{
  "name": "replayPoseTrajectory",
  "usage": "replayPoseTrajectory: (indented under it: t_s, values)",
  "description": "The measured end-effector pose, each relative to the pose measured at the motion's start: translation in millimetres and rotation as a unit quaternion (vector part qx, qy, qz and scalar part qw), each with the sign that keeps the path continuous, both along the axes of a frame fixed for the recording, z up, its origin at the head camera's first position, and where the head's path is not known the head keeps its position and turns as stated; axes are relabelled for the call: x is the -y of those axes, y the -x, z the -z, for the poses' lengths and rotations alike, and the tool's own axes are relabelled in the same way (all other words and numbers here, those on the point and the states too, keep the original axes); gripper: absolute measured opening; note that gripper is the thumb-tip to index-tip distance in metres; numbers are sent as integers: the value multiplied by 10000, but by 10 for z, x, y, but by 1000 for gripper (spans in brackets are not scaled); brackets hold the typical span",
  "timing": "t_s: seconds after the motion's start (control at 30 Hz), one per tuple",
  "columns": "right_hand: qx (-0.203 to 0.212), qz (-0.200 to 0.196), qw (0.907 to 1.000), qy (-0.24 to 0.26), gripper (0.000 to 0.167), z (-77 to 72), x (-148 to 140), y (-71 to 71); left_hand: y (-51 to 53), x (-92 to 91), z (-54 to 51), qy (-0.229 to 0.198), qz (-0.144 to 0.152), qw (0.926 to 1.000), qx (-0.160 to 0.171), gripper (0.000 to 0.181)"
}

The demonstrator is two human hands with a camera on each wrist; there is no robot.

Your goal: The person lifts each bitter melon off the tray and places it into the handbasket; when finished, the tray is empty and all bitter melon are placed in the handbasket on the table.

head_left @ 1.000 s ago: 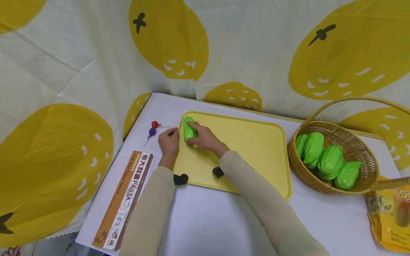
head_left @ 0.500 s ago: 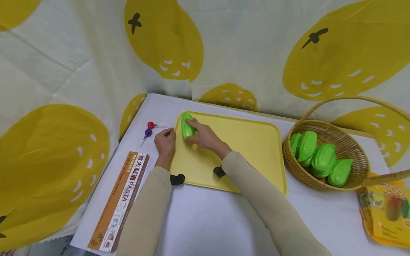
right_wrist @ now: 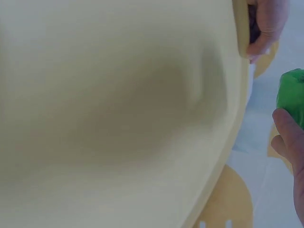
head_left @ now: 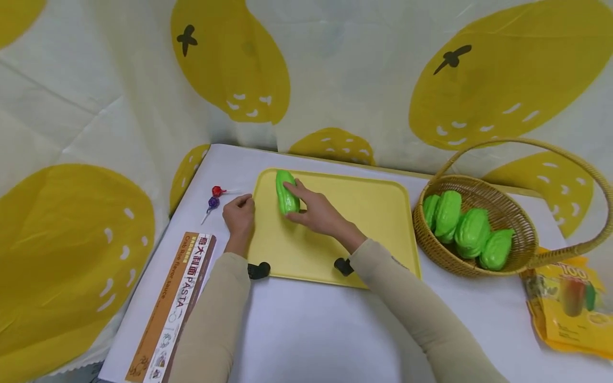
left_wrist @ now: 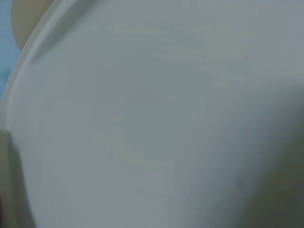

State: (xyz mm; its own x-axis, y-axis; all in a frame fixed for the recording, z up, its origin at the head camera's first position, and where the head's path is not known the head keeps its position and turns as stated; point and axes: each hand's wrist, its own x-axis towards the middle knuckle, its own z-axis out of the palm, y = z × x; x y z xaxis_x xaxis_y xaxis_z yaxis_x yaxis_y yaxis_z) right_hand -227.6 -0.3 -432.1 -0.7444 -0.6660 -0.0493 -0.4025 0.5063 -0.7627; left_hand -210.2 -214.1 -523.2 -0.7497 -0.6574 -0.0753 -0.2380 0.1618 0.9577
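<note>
My right hand (head_left: pixel 318 211) pinches a glossy, bright green, elongated fruit-shaped piece (head_left: pixel 286 192) between thumb and fingers, over the left part of the yellow tray (head_left: pixel 345 223). In the right wrist view only one end of the green piece (right_wrist: pixel 289 97) shows, with fingers against it. Outside the tray's left rim, my left hand (head_left: pixel 239 215) has its fingers curled, and the fingertips hold against the edge. The right wrist view also shows that left hand (right_wrist: pixel 270 23) at the rim. Mostly pale tray surface (left_wrist: pixel 142 118) fills the left wrist view.
A wicker basket (head_left: pixel 524 234) with several similar green pieces (head_left: pixel 471 232) stands right of the tray, beside a yellow bag (head_left: pixel 570 308). To the left lie a red lollipop (head_left: pixel 218 191), a purple lollipop (head_left: pixel 213 202) and a pasta box (head_left: pixel 170 303). A fruit-print cloth (head_left: pixel 345 69) hangs behind.
My right hand has shifted the green piece away from the tray's left edge, and the piece now tilts. The left hand stays at the rim. The head view has turned slightly right.
</note>
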Motion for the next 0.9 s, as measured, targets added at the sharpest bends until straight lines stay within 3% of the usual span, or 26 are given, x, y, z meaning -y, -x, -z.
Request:
replayPoseTrajectory:
  t_s: [0.5, 0.9]
  values:
    - [49, 378, 9964, 760, 80, -247, -528, -263, -11, 0, -22, -50, 55, 9999, 88, 25]
    - [-333, 1213, 9889, 787, 81, -473, -1294, -476, -13, 15, -10, -208, 69, 9997, 101, 26]
